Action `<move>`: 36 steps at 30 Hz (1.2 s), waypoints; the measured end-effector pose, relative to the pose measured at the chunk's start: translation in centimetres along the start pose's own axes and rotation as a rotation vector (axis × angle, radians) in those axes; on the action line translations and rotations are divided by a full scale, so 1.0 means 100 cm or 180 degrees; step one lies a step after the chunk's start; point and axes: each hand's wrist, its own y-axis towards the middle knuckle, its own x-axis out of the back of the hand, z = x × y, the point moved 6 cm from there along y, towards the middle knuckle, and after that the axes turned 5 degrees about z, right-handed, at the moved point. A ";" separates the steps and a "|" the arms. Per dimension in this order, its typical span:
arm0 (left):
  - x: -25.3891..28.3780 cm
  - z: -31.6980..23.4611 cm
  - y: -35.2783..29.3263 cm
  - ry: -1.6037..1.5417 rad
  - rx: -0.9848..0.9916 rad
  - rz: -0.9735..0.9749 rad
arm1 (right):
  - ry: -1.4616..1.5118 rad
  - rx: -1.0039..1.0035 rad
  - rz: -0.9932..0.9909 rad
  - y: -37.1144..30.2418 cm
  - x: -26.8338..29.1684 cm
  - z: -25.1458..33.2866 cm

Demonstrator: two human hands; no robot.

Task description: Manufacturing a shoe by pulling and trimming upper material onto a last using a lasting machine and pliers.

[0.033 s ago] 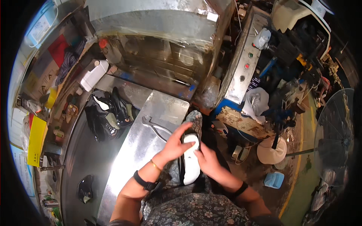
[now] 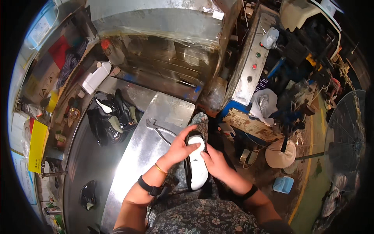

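On my lap lies a black shoe (image 2: 199,171), its long white underside facing up. My left hand (image 2: 178,150) is wrapped round its left edge toward the far end, with the thumb pressed on the white surface. From the other side my right hand (image 2: 215,161) grips the shoe's right edge, thumb near the middle. The fingers beneath the shoe are hidden. A pair of metal pincers (image 2: 163,133) rests just left of my left hand on a shiny metal plate (image 2: 134,156).
Several black shoes (image 2: 111,121) stand in a group at the left, and a single one (image 2: 89,195) lies nearer on the dark surface. A white jug (image 2: 96,78) is behind them. To the right are a control panel (image 2: 251,72), a pale bucket (image 2: 280,155) and a large fan (image 2: 346,142).
The fingers of my left hand have come down from a raised, stretched pose to curl round the shoe's far end. Its thumb has slid slightly upward. My right hand has barely moved.
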 end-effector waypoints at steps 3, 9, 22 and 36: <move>-0.003 0.017 -0.019 -0.0298 -0.0033 -0.0004 | 0.1316 -0.0866 0.0131 -0.013 -0.003 -0.064; -0.009 0.035 -0.025 -0.0559 0.0244 -0.0011 | 0.0154 -0.1321 0.0292 -0.012 -0.024 -0.061; -0.004 0.024 -0.008 0.1254 0.0284 0.1124 | 0.0236 -0.1100 0.0633 -0.039 -0.028 -0.074; 0.002 0.016 -0.064 0.3165 0.1446 -0.0704 | -0.0547 -0.1348 0.0318 -0.007 -0.050 0.016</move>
